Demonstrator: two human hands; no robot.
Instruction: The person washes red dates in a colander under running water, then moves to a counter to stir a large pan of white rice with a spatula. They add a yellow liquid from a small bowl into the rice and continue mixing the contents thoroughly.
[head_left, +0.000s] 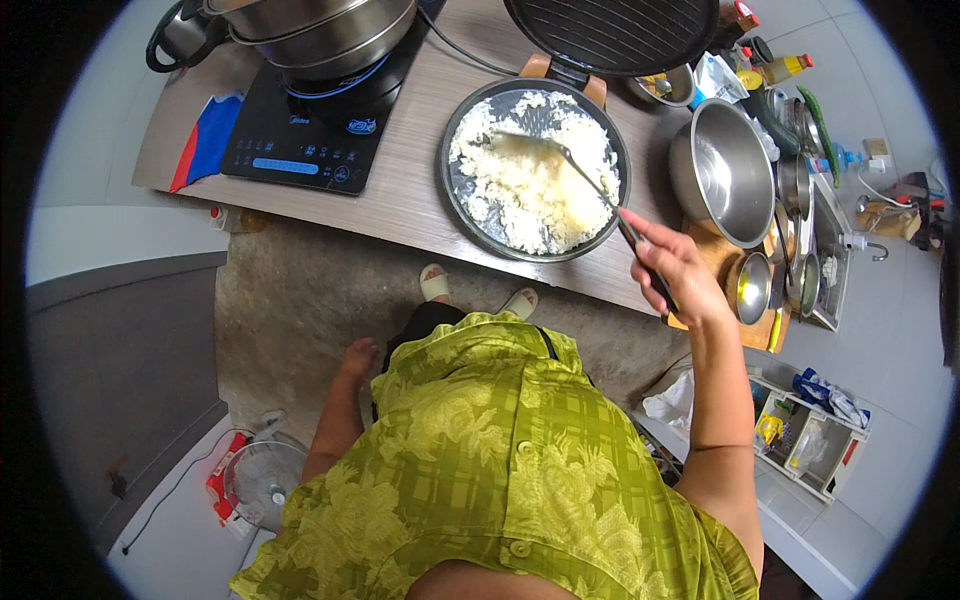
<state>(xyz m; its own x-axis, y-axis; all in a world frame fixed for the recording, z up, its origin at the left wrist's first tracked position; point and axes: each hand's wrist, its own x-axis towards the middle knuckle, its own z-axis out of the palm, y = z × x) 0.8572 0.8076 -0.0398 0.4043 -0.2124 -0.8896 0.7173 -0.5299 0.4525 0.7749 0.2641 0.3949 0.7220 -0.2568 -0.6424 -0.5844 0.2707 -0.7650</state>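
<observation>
Cooked rice (547, 180) lies spread over the round dark plate of an electric griddle (444, 169), whose ridged lid (615, 34) stands raised behind it. My right hand (671, 266), over the counter's front edge, grips the dark handle of a metal spatula (592, 184). The spatula's blade rests on the rice at the upper left of the pan and looks blurred. Some rice has a yellowish tint. My left hand (361, 358) hangs beside my body, below the counter, with nothing visible in it; its fingers are small and unclear.
A black induction cooktop (300, 150) bears stacked steel pots (322, 37) on the left. To the right stand a large steel bowl (724, 172), smaller bowls (750, 289) on a wooden cutting board (757, 337), bottles (784, 69) and a sink (829, 262). A cable (465, 52) runs behind the griddle.
</observation>
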